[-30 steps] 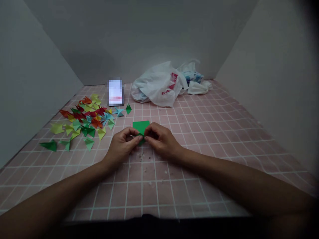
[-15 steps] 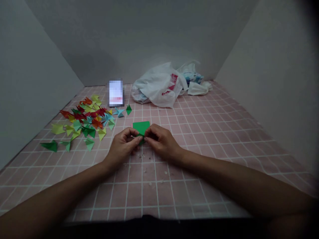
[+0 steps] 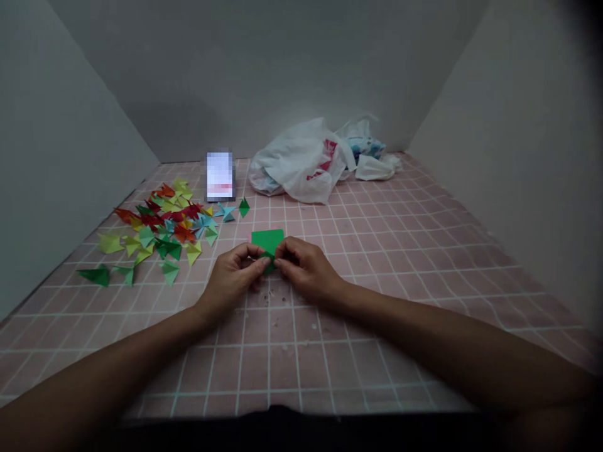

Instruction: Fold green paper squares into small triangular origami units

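Observation:
Near the middle of the pink tiled-pattern table, my left hand (image 3: 234, 273) and my right hand (image 3: 307, 269) face each other with fingertips close together. Between them is a small piece of green paper (image 3: 271, 262), pinched at its left by my left thumb and finger and at its right by my right ones. Just beyond the fingertips a flat green square of paper (image 3: 267, 238) lies on the table, with a sliver of pink showing at its left edge. The folds in the held piece are too small to make out.
Many folded paper pieces (image 3: 167, 248) in several colours spread over the left. Behind them stands a lit, blurred phone screen (image 3: 219, 176). A white plastic bag (image 3: 301, 160) and a smaller bag (image 3: 360, 147) lie at the back. Small bits dot the table (image 3: 301, 370).
My right hand has shifted very slightly to the right and down. The green piece stays between both hands' fingertips.

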`<state>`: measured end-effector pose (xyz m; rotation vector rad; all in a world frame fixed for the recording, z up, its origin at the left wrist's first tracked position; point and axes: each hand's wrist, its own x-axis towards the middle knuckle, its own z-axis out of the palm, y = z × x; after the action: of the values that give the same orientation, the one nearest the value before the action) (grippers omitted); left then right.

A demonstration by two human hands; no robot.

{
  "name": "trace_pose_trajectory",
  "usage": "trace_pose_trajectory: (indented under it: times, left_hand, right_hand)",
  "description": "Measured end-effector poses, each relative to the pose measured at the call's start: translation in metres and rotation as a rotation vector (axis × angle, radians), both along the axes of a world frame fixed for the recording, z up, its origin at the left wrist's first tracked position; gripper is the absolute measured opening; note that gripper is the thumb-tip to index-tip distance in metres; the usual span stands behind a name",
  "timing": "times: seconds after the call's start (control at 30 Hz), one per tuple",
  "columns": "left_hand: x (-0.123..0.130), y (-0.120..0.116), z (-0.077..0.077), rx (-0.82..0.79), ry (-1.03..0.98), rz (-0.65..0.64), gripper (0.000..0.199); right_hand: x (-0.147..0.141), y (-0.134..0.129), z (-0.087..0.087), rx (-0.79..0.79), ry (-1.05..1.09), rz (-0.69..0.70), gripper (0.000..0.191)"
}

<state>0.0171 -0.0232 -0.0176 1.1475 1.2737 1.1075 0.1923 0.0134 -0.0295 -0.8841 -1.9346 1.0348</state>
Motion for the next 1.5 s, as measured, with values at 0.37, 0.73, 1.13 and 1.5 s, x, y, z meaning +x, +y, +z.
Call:
trace_pose_trajectory:
  times: [0.37, 0.73, 1.13, 1.5]
  left_hand:
    - [0.0003, -0.0008, 0.0028, 0.053, 0.022, -0.009, 0.023]
    - [-0.0012, 0.0005, 0.0007, 0.039, -0.016, -0.015, 0.029]
    - [-0.0025, -0.0018, 0.0030, 0.053, 0.013, -0.041, 0.022]
    - [-0.0076, -0.0005, 0.0073, 0.094, 0.073, -0.061, 0.020]
  right_hand:
    - [-0.0011, -0.0012, -0.0006, -0.024, 0.056, -0.010, 0.011]
    - [-0.0004, -0.0030, -0.0011, -0.087, 0.072, 0.038, 0.010]
    - [0.0006, -0.0022, -0.0002, -0.044, 0.052, 0.042, 0.011]
    - [0.0011, -0.0023, -0.0002, -0.010, 0.049, 0.030, 0.010]
